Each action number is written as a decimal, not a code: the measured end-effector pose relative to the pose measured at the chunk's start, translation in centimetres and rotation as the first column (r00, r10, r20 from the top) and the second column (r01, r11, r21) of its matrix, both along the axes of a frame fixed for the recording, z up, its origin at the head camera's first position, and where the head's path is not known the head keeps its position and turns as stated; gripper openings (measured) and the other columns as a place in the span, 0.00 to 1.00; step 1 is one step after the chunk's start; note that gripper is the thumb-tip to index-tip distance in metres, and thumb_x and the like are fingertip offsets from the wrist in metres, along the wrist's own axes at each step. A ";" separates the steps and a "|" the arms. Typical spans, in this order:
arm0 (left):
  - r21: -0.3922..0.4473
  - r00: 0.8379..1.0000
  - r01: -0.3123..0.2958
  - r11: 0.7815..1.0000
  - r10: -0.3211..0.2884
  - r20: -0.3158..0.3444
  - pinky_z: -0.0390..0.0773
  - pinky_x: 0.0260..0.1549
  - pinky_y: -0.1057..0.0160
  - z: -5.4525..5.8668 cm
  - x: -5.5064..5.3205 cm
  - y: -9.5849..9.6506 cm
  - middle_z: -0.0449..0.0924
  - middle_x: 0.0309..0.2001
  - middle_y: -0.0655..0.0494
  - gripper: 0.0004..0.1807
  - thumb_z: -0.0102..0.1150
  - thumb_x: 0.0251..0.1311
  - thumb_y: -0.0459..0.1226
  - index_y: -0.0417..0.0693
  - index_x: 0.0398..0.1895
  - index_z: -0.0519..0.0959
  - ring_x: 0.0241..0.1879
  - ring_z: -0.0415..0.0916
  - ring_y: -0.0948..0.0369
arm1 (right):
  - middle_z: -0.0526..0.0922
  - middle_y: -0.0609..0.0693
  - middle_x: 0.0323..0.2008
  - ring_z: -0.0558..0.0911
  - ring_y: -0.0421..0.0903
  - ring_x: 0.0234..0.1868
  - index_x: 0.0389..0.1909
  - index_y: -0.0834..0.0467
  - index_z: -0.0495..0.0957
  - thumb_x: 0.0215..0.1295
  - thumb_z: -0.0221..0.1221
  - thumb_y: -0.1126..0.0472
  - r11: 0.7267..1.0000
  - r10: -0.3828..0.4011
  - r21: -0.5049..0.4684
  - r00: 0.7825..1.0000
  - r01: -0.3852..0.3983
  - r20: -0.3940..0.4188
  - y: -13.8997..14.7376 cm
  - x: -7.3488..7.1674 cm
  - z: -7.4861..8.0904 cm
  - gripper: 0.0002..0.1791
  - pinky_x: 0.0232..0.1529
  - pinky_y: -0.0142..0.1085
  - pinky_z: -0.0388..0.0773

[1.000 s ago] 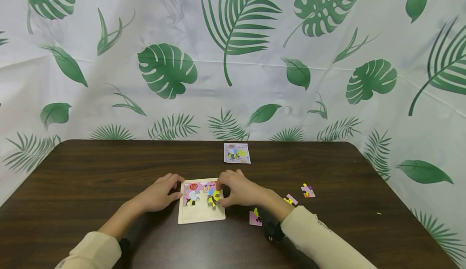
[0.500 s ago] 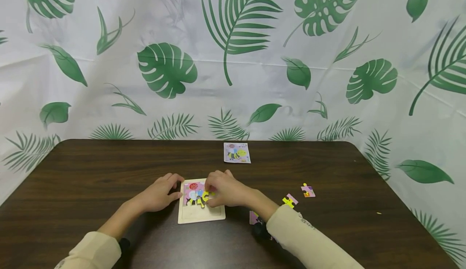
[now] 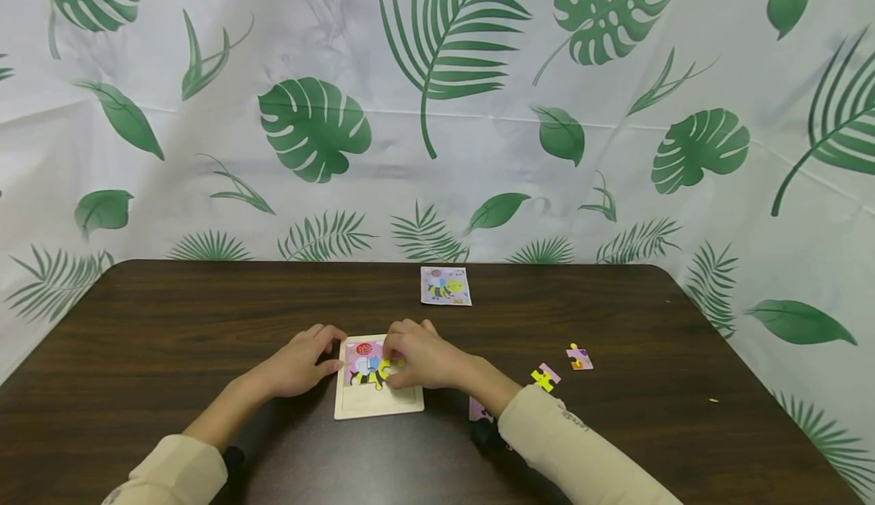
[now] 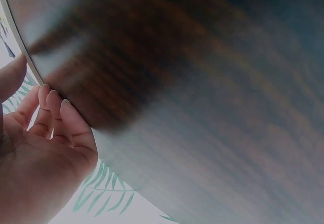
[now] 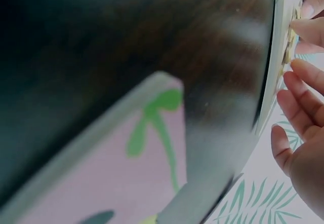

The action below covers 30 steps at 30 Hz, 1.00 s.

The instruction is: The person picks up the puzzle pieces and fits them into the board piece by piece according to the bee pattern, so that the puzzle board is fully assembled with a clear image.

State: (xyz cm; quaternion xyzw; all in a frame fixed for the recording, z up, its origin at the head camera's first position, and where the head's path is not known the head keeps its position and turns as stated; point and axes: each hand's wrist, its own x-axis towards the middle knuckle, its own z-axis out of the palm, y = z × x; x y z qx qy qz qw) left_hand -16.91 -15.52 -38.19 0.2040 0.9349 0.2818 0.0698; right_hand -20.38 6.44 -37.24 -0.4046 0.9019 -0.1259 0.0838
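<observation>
A square wooden puzzle board (image 3: 379, 406) lies on the table, pink pieces with a red circle (image 3: 364, 349) set in its upper left. My left hand (image 3: 297, 362) touches the board's left edge with thumb and fingertips; the left wrist view shows these fingertips against the board's rim (image 4: 21, 41). My right hand (image 3: 429, 355) reaches over the board's right side and pinches a yellow-and-black puzzle piece (image 3: 380, 381), low against the fitted pieces, its right part hidden by the fingers. In the right wrist view, that hand's thumb and index finger meet at the board's surface.
Loose puzzle pieces lie right of the board: a yellow one (image 3: 544, 377), a pink one (image 3: 579, 357) and another pink one (image 3: 478, 409) partly under the right forearm. A printed bee picture card (image 3: 446, 286) lies behind the board. A leaf-patterned cloth (image 3: 478, 186) hangs behind the table.
My right hand has moved left across the board, bringing the yellow-and-black puzzle piece up against the fitted pieces, and has stayed there over the last half second. The left hand has not moved.
</observation>
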 end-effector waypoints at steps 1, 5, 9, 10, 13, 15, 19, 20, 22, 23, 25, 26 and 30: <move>0.000 1.000 0.000 1.000 0.000 0.002 0.66 0.35 0.55 0.0 0.0 0.0 0.65 0.35 0.54 0.17 0.58 0.59 0.36 0.40 0.50 0.69 0.36 0.64 0.55 | 0.72 0.40 0.34 0.67 0.38 0.41 0.33 0.52 0.78 0.50 0.67 0.54 1.000 -0.002 -0.007 1.000 0.002 0.008 0.1 0.0 0.0 0.11 0.38 0.33 0.56; -0.001 1.000 0.000 1.000 0.000 0.003 0.66 0.35 0.55 -0.1 -0.1 0.0 0.65 0.35 0.54 0.17 0.58 0.59 0.36 0.40 0.50 0.69 0.36 0.64 0.56 | 0.73 0.41 0.36 0.68 0.38 0.42 0.39 0.53 0.80 0.52 0.66 0.55 1.000 0.002 -0.030 1.000 -0.002 0.018 0.3 0.2 0.1 0.13 0.38 0.33 0.55; 0.000 1.000 0.005 1.000 -0.005 -0.004 0.66 0.35 0.55 -0.2 -0.1 -0.1 0.65 0.34 0.54 0.17 0.57 0.59 0.36 0.40 0.49 0.69 0.36 0.64 0.56 | 0.73 0.44 0.39 0.68 0.40 0.43 0.46 0.52 0.81 0.55 0.64 0.53 0.999 0.024 -0.023 1.000 -0.024 -0.004 0.4 0.3 0.2 0.17 0.37 0.32 0.54; 0.000 1.000 0.008 1.000 -0.008 -0.005 0.66 0.35 0.55 -0.2 -0.1 -0.1 0.65 0.34 0.54 0.17 0.57 0.59 0.36 0.40 0.49 0.69 0.35 0.64 0.55 | 0.73 0.44 0.39 0.68 0.40 0.43 0.47 0.52 0.80 0.56 0.64 0.53 0.999 0.029 -0.016 1.000 -0.029 -0.008 0.4 0.3 0.3 0.18 0.37 0.32 0.54; 0.003 1.000 0.010 1.000 -0.010 -0.004 0.66 0.35 0.55 -0.2 -0.1 -0.1 0.65 0.34 0.53 0.17 0.57 0.59 0.35 0.39 0.50 0.69 0.35 0.64 0.55 | 0.73 0.44 0.39 0.67 0.40 0.42 0.50 0.50 0.79 0.56 0.63 0.51 0.999 0.039 0.005 0.999 -0.039 -0.014 0.4 0.2 0.3 0.19 0.37 0.32 0.53; 0.001 1.000 0.010 1.000 -0.010 -0.003 0.66 0.35 0.55 -0.2 -0.2 -0.2 0.65 0.35 0.53 0.17 0.57 0.59 0.35 0.39 0.50 0.69 0.36 0.63 0.55 | 0.72 0.44 0.39 0.67 0.40 0.41 0.50 0.49 0.79 0.57 0.62 0.51 0.999 0.039 0.018 0.999 -0.039 -0.012 0.4 0.2 0.3 0.19 0.37 0.32 0.53; 0.002 1.000 0.009 1.000 -0.009 0.002 0.66 0.35 0.55 -0.2 -0.3 -0.2 0.65 0.35 0.53 0.17 0.57 0.59 0.35 0.39 0.50 0.69 0.35 0.63 0.55 | 0.71 0.43 0.38 0.66 0.40 0.40 0.50 0.49 0.79 0.57 0.62 0.51 0.999 0.029 0.029 1.000 -0.029 0.003 0.3 0.1 0.2 0.19 0.36 0.33 0.53; 0.003 1.000 0.008 1.000 -0.008 0.004 0.66 0.35 0.55 -0.2 -0.3 -0.2 0.65 0.34 0.53 0.17 0.57 0.59 0.35 0.39 0.50 0.69 0.35 0.63 0.55 | 0.71 0.43 0.38 0.66 0.40 0.40 0.50 0.49 0.79 0.57 0.62 0.51 0.999 0.027 0.032 1.000 -0.028 0.007 0.3 0.1 0.2 0.19 0.36 0.33 0.53; 0.007 1.000 0.010 1.000 -0.010 0.007 0.66 0.35 0.55 -0.1 -0.2 -0.2 0.65 0.35 0.53 0.17 0.57 0.59 0.36 0.39 0.50 0.69 0.35 0.63 0.55 | 0.71 0.43 0.38 0.65 0.40 0.40 0.50 0.49 0.79 0.57 0.62 0.51 0.999 0.027 0.035 1.000 -0.028 0.013 0.3 0.0 0.2 0.19 0.36 0.33 0.53; 0.008 1.000 0.010 1.000 -0.010 0.010 0.66 0.35 0.55 -0.1 -0.2 -0.2 0.65 0.35 0.53 0.17 0.57 0.59 0.36 0.39 0.50 0.69 0.35 0.63 0.55 | 0.70 0.43 0.38 0.65 0.40 0.41 0.50 0.49 0.79 0.57 0.62 0.51 0.999 0.028 0.039 0.999 -0.028 0.015 0.2 -0.1 0.2 0.19 0.37 0.33 0.53; 0.011 1.000 0.010 1.000 -0.010 0.013 0.66 0.35 0.55 0.0 -0.2 -0.2 0.65 0.35 0.53 0.17 0.57 0.59 0.36 0.39 0.50 0.69 0.36 0.63 0.55 | 0.70 0.44 0.38 0.65 0.40 0.41 0.50 0.49 0.79 0.57 0.63 0.51 0.999 0.029 0.044 0.999 -0.029 0.018 0.2 -0.2 0.2 0.19 0.37 0.33 0.53; 0.011 1.000 0.011 1.000 -0.011 0.013 0.66 0.35 0.55 0.0 -0.2 -0.2 0.65 0.35 0.53 0.17 0.57 0.59 0.36 0.39 0.50 0.69 0.36 0.63 0.55 | 0.70 0.44 0.38 0.65 0.41 0.41 0.50 0.49 0.79 0.56 0.63 0.51 0.999 0.029 0.045 0.999 -0.030 0.021 0.1 -0.2 0.2 0.19 0.37 0.34 0.54; 0.013 1.000 0.013 1.000 -0.013 0.014 0.66 0.35 0.55 0.0 -0.2 -0.2 0.65 0.35 0.53 0.17 0.57 0.59 0.36 0.39 0.50 0.69 0.36 0.63 0.55 | 0.69 0.43 0.36 0.65 0.41 0.41 0.51 0.49 0.79 0.56 0.63 0.51 0.999 0.030 0.044 0.999 -0.031 0.022 0.0 -0.3 0.3 0.20 0.37 0.34 0.54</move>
